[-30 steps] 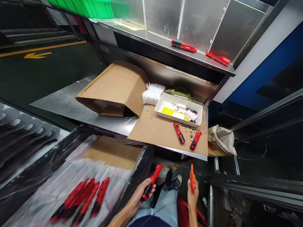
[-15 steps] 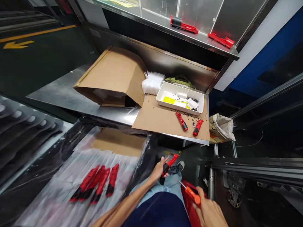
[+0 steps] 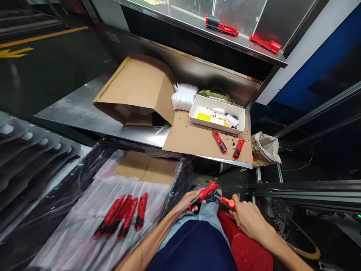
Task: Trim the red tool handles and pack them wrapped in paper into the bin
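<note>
Head view, left to right: four red-and-black plastic tool handles (image 3: 124,214) lie in a row on white sheeting (image 3: 70,233), within easy reach left of the fingers (image 3: 194,202). The left hand (image 3: 187,201) wraps around a red plastic handle (image 3: 203,194), held low over the lap, while the right hand (image 3: 248,218) pinches an orange-handled screwdriver (image 3: 228,202), its tip just beside the handle's far end. Two more red handles (image 3: 219,142) lie on a brown cardboard sheet (image 3: 191,141) on the steel surface (image 3: 113,128), ahead of the fingers.

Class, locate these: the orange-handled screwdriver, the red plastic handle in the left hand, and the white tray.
Orange-handled screwdriver (image 3: 228,202): head view, on the orange handle.
Red plastic handle (image 3: 203,194): head view, on its red body.
White tray (image 3: 210,125): head view, on its front wall.
</note>
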Tool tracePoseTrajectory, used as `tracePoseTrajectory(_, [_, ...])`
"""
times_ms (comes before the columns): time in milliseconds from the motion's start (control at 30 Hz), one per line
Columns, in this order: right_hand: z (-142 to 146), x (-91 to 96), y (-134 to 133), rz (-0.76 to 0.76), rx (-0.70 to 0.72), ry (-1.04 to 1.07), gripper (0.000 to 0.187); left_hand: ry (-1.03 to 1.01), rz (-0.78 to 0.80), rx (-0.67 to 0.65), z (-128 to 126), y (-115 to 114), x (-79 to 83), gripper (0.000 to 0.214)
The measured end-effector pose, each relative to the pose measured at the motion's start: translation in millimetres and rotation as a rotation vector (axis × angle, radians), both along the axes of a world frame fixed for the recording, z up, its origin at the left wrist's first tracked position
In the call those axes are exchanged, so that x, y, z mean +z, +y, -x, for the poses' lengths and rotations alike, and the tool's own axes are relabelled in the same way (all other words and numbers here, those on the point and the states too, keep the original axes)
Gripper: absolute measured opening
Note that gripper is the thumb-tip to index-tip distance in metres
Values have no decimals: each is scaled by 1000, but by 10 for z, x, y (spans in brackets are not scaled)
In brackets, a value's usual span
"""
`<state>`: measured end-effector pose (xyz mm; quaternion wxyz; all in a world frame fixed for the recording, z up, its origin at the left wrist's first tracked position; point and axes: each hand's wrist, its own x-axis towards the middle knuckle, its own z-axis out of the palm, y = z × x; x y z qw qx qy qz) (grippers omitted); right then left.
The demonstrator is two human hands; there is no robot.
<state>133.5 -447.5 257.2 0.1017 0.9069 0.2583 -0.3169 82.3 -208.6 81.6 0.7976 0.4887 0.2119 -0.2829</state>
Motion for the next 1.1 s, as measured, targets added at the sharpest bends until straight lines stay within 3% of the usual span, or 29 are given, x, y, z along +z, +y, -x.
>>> tracePoseTrajectory(367, [-164,159,-54,18,-36,-7,42,-54,26,-15,63,92,44,90])
tracePoseTrajectory(500, [-151,237,-123,-16,-54,-2,40,29,130,-2,101,148,40,76])
tracePoseTrajectory(667, [-76,366,-144,-77,-119,4,26,196,252,139,74,265,25,52])
tracePoseTrajectory(833, [-63,388,-133,-100,-110,9,20,325,364,199,26,295,21,50])
tracePoseTrajectory(967, [-52,349,-81,-70,-109,-34,27,355,437,229,1,282,69,44])
tracePoseTrajectory(1100, [-43,348,62,-60,-45,50,30,362,475,228,-19,298,129,39])
